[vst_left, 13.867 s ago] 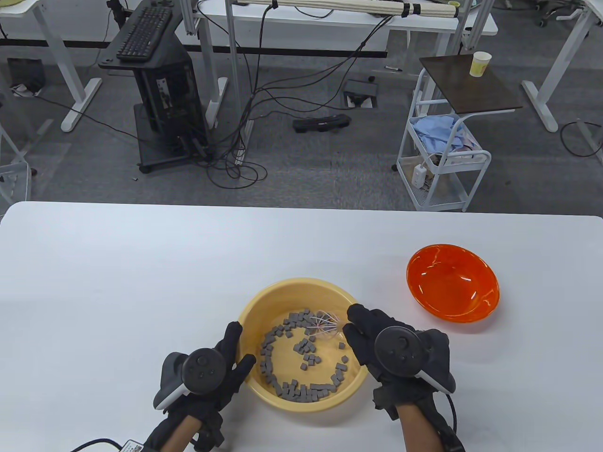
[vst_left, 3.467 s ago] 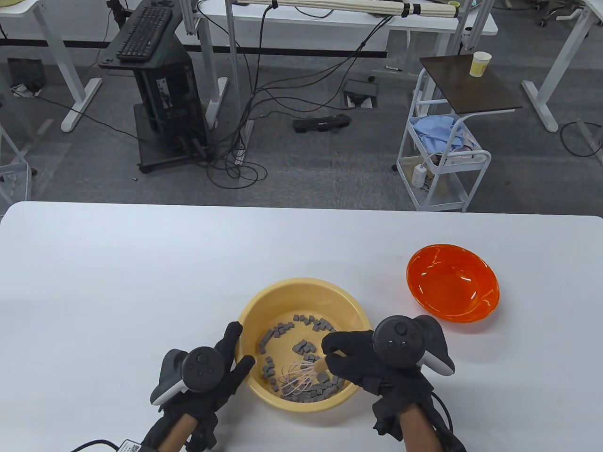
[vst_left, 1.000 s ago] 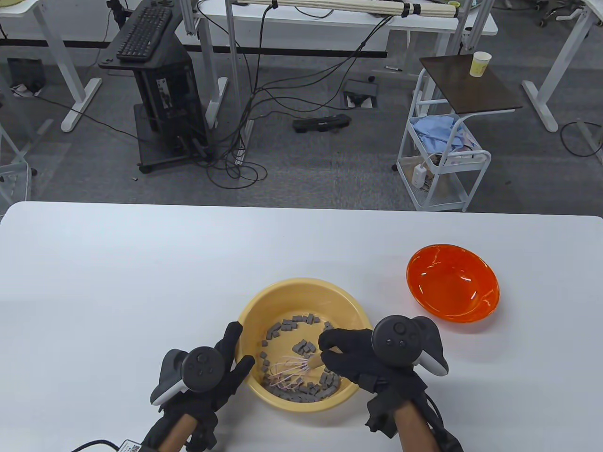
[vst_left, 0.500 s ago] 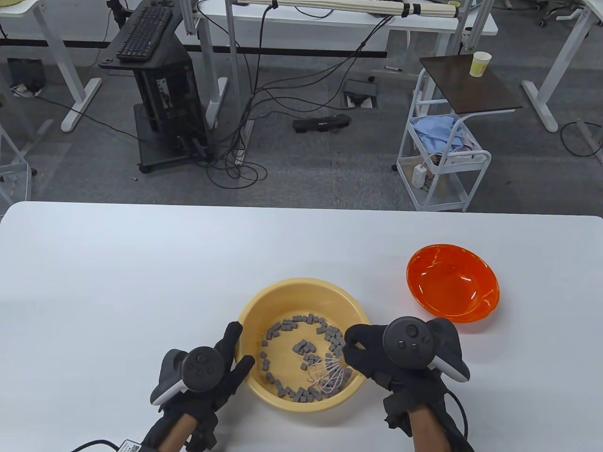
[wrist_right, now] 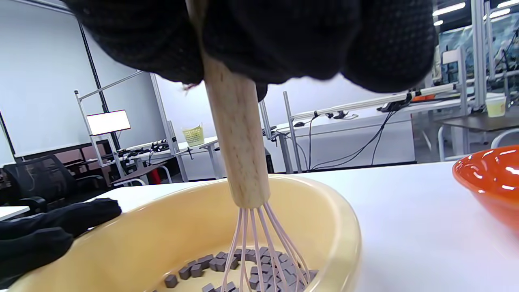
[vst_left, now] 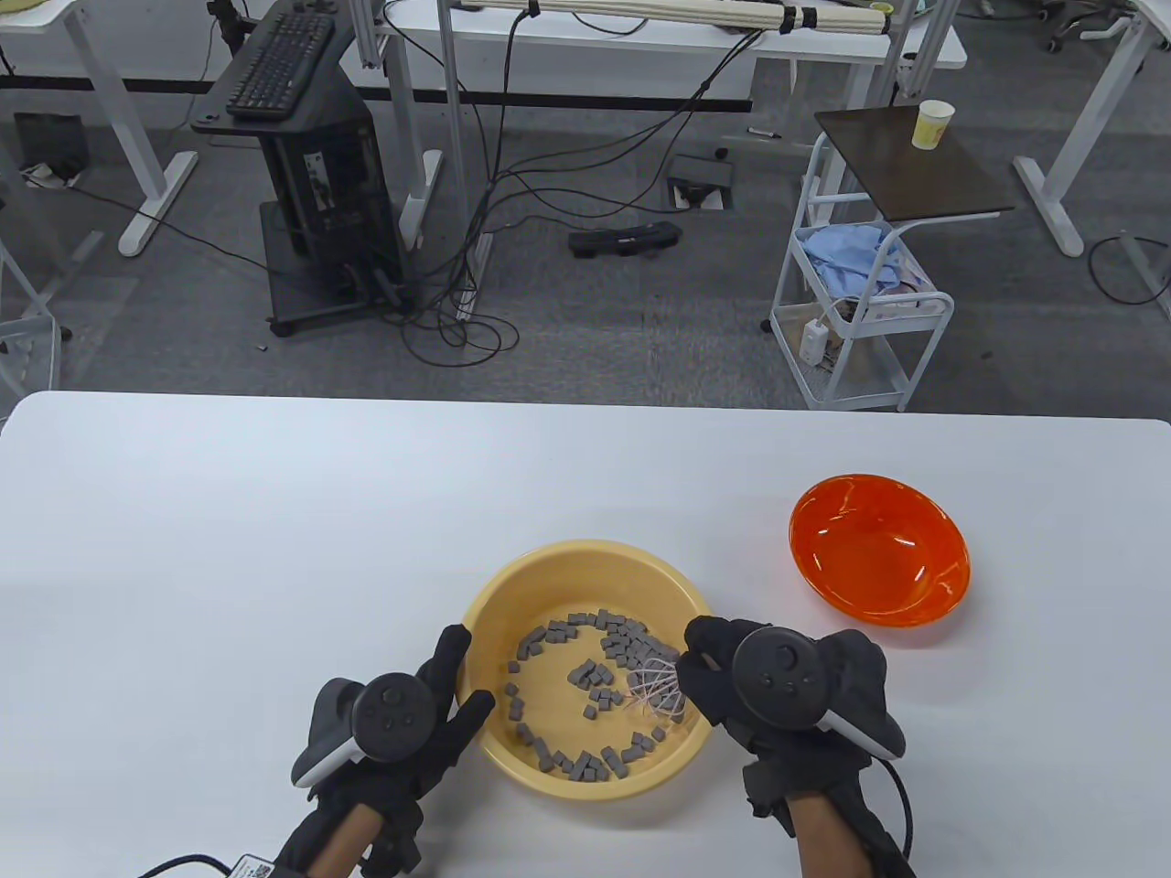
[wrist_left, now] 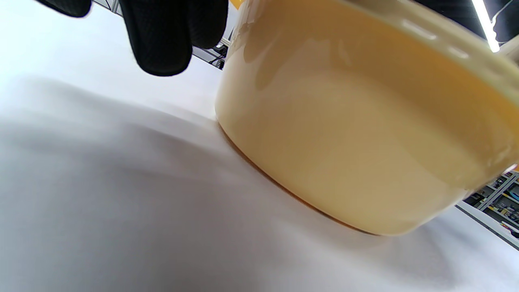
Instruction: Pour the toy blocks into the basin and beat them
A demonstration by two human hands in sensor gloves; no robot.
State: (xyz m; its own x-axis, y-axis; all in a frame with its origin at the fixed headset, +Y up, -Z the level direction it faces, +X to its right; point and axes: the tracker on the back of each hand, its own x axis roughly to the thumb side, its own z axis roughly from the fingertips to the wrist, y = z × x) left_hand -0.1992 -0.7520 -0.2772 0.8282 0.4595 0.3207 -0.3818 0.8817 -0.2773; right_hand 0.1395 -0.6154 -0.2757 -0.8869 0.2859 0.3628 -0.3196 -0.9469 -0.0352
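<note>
Basin [vst_left: 585,560]: smooth yellow plastic, soft sheen.
Whisk [wrist_right: 239,162]: pale bare-wood handle, matt; thin pink loops, smooth.
Toy blocks [vst_left: 585,765]: grey, matt.
Bowl [vst_left: 878,547]: orange, glossy, translucent plastic.
Right hand [vst_left: 778,686]: black knitted cloth glove, rough weave.
Left hand [vst_left: 402,732]: same black cloth.
Table [vst_left: 274,512]: white, smooth, matt.

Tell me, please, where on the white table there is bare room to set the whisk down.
The white table is bare left of the yellow plastic basin and along its far edge. It is crowded near the front: left hand at the basin, right hand gripping the whisk, orange bowl beside.
</note>
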